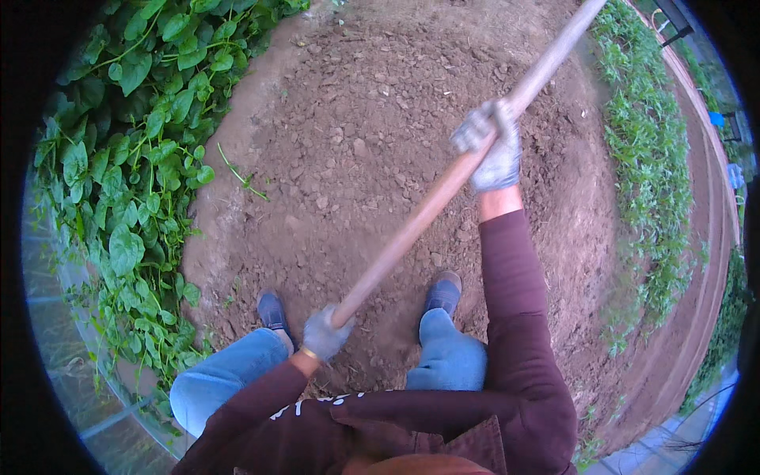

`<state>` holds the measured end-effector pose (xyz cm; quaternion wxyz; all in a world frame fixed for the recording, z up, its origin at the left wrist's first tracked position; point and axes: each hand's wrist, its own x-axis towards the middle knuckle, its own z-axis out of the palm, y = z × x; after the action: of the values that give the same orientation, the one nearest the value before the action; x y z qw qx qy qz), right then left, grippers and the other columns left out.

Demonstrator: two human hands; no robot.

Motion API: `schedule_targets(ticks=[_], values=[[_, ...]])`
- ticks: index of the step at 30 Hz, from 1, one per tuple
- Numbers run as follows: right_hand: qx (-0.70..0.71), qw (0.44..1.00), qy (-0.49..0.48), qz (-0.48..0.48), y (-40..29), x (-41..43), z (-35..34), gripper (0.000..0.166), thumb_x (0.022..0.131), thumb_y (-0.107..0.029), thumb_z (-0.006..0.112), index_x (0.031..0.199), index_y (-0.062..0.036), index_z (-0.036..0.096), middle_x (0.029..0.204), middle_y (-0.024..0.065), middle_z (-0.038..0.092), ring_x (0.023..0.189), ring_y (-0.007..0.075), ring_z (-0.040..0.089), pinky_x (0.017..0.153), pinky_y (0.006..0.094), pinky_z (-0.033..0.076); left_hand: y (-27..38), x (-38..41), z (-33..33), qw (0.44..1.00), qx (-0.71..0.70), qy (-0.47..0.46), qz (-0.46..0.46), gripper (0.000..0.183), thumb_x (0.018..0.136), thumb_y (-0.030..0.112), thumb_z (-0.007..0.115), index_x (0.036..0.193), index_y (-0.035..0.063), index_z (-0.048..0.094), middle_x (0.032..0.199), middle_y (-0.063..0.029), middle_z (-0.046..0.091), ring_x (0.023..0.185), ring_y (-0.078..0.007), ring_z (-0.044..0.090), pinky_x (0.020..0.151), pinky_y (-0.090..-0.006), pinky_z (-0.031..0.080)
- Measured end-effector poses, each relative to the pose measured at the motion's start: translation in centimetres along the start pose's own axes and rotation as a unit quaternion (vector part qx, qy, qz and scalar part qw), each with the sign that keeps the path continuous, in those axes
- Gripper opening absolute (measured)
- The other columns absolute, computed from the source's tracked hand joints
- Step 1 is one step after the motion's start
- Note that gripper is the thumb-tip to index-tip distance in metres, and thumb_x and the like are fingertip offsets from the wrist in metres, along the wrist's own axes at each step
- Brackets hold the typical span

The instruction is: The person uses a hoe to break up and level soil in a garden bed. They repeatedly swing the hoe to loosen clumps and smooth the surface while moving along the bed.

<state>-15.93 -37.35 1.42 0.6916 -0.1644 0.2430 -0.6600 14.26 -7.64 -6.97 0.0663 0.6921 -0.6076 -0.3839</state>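
A long wooden tool handle [409, 234] runs slantwise across the view, from low centre to the upper right. My left hand [328, 333], in a grey-white work glove, is closed around its lower end, close to my body. Farther up, my right hand [494, 142] grips the shaft with the arm stretched forward; its glove matches. The handle's far end leaves the picture at the top, so the tool's head is hidden. Beneath the handle lies loose, crumbly brown soil [356, 178].
Broad-leaved green vines [136, 154] crowd the left side. A cut stem [242, 173] lies on the soil near them. Feathery green plants [647, 160] form a row on the right. My blue shoes [442, 292] stand on the soil. A blue object [716, 119] sits at the far right.
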Motion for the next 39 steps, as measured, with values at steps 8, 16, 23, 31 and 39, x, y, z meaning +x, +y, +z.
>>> schedule_targets(ticks=[8, 16, 23, 31, 39], values=[[-0.215, 0.967, 0.000, -0.134, -7.9, 4.7, 6.6, 0.017, 0.091, -0.029, 0.064, 0.093, -0.0139, 0.055, 0.067, -0.0034, 0.049, 0.055, 0.0102, 0.047, 0.050, 0.0244, 0.041, 7.3, 3.6, 0.7, 0.970, -0.220, -0.100, 0.007, 0.038, 0.080, 0.031, 0.074, 0.098, -0.0007, 0.063, 0.081, -0.0102, 0.066, 0.071, -0.0173, 0.060, 0.066, -0.0358, 0.050], [-0.008, 0.967, 0.177, 0.182, 13.3, -0.9, -6.7, 0.024, 0.090, -0.033, 0.063, 0.083, -0.0164, 0.047, 0.062, -0.0021, 0.044, 0.052, 0.0167, 0.046, 0.049, 0.0313, 0.041, 3.1, -10.7, -8.5, 0.951, -0.166, -0.157, -0.207, 0.039, 0.072, 0.040, 0.075, 0.089, 0.0057, 0.066, 0.078, -0.0122, 0.069, 0.074, -0.0211, 0.069, 0.067, -0.0375, 0.053], [0.079, 0.968, 0.108, 0.214, 12.8, -4.7, -8.8, 0.029, 0.088, -0.041, 0.064, 0.080, -0.0185, 0.048, 0.061, -0.0046, 0.041, 0.051, 0.0128, 0.043, 0.050, 0.0305, 0.039, -1.8, -12.3, -2.0, 0.961, 0.006, -0.075, -0.265, 0.042, 0.072, 0.040, 0.076, 0.097, 0.0091, 0.062, 0.081, -0.0193, 0.067, 0.080, -0.0374, 0.067, 0.069, -0.0463, 0.052], [-0.120, 0.990, -0.038, -0.058, -2.0, 2.1, 3.9, 0.022, 0.087, -0.032, 0.068, 0.088, -0.0158, 0.053, 0.067, -0.0030, 0.049, 0.053, 0.0119, 0.050, 0.048, 0.0272, 0.045, 4.4, -0.6, 2.8, 0.973, -0.216, -0.078, 0.001, 0.045, 0.078, 0.039, 0.073, 0.103, 0.0020, 0.064, 0.091, -0.0225, 0.066, 0.082, -0.0380, 0.065, 0.072, -0.0431, 0.051], [-0.261, 0.963, 0.069, -0.017, 1.9, 4.4, 4.3, 0.021, 0.091, -0.029, 0.063, 0.091, -0.0109, 0.052, 0.066, 0.0007, 0.051, 0.052, 0.0142, 0.051, 0.045, 0.0276, 0.043, 3.4, -1.6, -0.8, 0.950, -0.227, -0.170, -0.129, 0.042, 0.080, 0.039, 0.072, 0.096, 0.0004, 0.064, 0.075, -0.0119, 0.064, 0.069, -0.0177, 0.062, 0.064, -0.0368, 0.050]])
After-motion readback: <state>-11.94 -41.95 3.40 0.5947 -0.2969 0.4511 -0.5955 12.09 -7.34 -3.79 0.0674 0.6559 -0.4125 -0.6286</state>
